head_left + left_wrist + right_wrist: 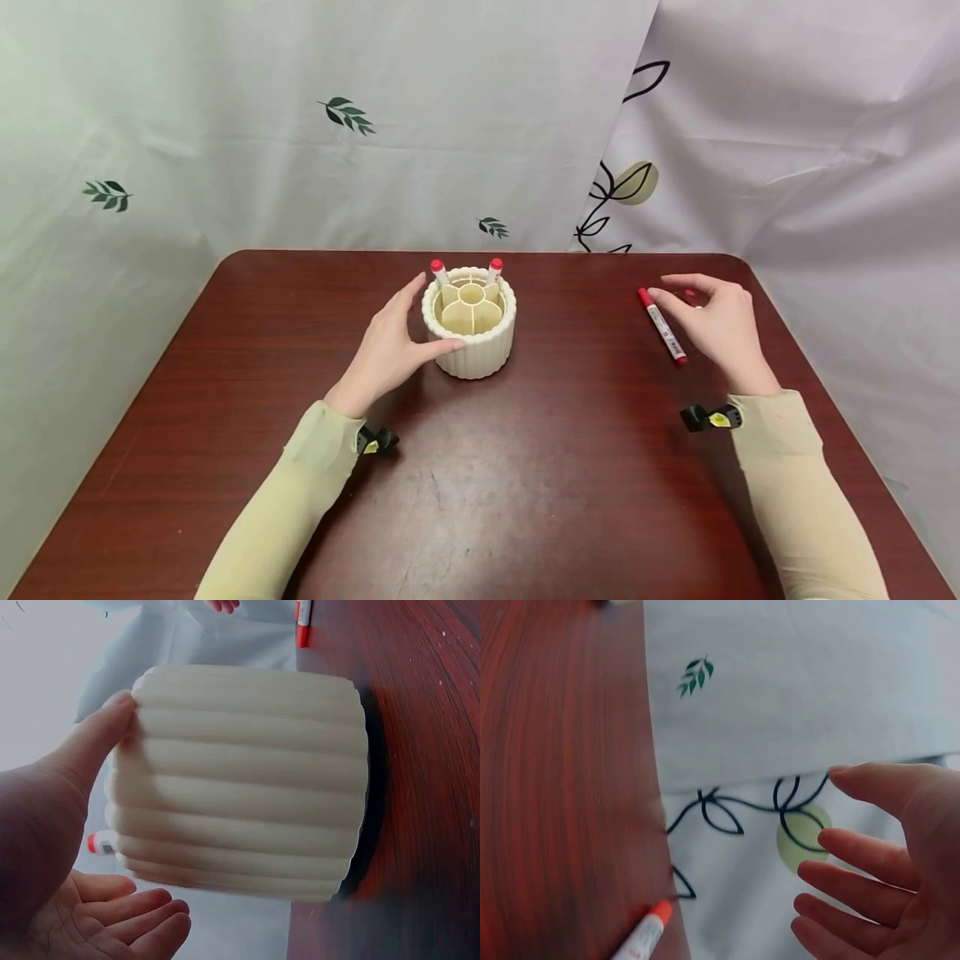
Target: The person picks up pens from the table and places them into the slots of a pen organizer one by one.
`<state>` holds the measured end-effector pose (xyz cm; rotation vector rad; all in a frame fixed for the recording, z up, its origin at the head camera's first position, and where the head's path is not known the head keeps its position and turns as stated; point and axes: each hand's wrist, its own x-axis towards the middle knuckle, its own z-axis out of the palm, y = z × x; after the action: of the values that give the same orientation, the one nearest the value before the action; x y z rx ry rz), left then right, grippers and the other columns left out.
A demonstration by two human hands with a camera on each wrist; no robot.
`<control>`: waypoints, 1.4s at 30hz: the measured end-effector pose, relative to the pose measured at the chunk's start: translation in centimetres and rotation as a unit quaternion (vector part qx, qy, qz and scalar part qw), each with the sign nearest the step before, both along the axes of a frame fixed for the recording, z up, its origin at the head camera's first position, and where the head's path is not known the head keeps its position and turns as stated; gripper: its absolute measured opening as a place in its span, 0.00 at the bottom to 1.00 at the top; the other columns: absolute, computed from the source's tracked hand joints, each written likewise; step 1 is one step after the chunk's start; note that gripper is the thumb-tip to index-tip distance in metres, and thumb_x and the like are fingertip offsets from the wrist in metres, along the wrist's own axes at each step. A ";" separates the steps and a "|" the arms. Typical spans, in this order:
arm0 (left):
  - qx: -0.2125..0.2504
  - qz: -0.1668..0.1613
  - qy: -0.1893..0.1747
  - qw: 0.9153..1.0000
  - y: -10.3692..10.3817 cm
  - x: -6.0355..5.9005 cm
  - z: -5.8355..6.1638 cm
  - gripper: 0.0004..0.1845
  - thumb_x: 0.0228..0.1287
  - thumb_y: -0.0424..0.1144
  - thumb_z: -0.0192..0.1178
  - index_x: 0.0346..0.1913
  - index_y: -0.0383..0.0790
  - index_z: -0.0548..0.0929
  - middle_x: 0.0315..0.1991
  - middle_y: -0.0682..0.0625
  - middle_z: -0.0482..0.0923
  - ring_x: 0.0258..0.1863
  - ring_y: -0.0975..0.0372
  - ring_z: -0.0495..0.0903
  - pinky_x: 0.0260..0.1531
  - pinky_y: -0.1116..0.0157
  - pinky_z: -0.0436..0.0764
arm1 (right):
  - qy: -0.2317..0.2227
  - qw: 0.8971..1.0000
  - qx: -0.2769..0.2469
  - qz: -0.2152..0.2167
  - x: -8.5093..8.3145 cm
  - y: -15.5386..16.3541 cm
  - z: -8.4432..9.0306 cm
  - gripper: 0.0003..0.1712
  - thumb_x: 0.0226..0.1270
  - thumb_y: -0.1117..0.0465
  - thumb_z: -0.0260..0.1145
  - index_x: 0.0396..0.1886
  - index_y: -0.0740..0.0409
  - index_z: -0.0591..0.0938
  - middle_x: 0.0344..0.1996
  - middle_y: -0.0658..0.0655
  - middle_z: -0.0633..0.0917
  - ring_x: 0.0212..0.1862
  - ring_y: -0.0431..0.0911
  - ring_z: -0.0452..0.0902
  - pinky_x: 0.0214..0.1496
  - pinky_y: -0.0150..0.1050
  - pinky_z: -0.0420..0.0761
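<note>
Currently, I see the left hand (386, 337) loosely spread, thumb touching the cream holder (477, 357); the right hand (718, 323), fingers relaxed, hovers near a red-capped marker (663, 327), both things on the counter (525, 483).

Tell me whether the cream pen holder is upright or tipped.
Upright: the cream pen holder has its scalloped rim on top and open compartments facing up.

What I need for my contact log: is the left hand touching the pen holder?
Touching: in the left wrist view, the thumb of the left hand meets the rim of the pen holder without a gap.
</note>
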<state>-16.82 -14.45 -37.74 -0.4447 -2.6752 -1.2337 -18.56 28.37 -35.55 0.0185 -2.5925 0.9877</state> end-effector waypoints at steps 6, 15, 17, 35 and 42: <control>0.019 -0.001 0.006 1.000 1.0 -0.6 -0.5 0.62 0.44 0.60 0.81 0.79 0.41 0.60 0.72 0.48 0.67 0.70 0.58 0.66 0.68 0.55 0.68 | -0.021 0.999 0.023 -0.009 0.5 1.5 -0.5 0.26 0.61 0.42 0.76 0.52 0.52 0.90 0.42 0.58 0.89 0.32 0.35 0.75 0.32 0.30 0.70; 0.052 0.018 0.008 0.998 1.6 -0.8 -1.0 0.58 0.39 0.64 0.82 0.74 0.46 0.69 0.64 0.55 0.73 0.62 0.64 0.73 0.62 0.59 0.73 | -0.041 0.998 0.055 0.016 1.1 2.5 -1.9 0.22 0.61 0.50 0.77 0.49 0.59 0.90 0.35 0.60 0.90 0.30 0.38 0.78 0.29 0.31 0.71; 0.048 0.020 0.008 0.999 1.6 -0.9 -1.0 0.58 0.38 0.64 0.82 0.73 0.45 0.69 0.63 0.55 0.74 0.61 0.63 0.74 0.61 0.59 0.74 | -0.044 0.996 0.069 0.019 1.2 2.6 -2.4 0.20 0.62 0.51 0.77 0.47 0.60 0.91 0.29 0.59 0.89 0.29 0.48 0.74 0.27 0.36 0.69; 0.021 0.024 -0.001 0.999 1.4 -1.0 -0.6 0.60 0.36 0.65 0.82 0.73 0.40 0.69 0.63 0.49 0.75 0.63 0.57 0.73 0.62 0.55 0.74 | -0.076 0.989 0.124 0.034 1.1 3.6 -5.2 0.15 0.55 0.62 0.79 0.40 0.67 0.90 0.19 0.53 0.86 0.26 0.52 0.78 0.28 0.46 0.72; 0.015 0.025 -0.005 1.000 1.4 -1.0 -0.5 0.61 0.37 0.66 0.82 0.73 0.40 0.69 0.64 0.48 0.74 0.63 0.56 0.73 0.63 0.55 0.74 | -0.080 0.989 0.125 0.021 1.1 3.8 -5.7 0.15 0.55 0.64 0.77 0.41 0.67 0.90 0.23 0.57 0.87 0.29 0.58 0.77 0.29 0.48 0.72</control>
<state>-17.77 -13.10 -38.28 -0.3653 -2.6538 -1.2637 -17.50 32.19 -41.21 0.0609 -2.8599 0.6957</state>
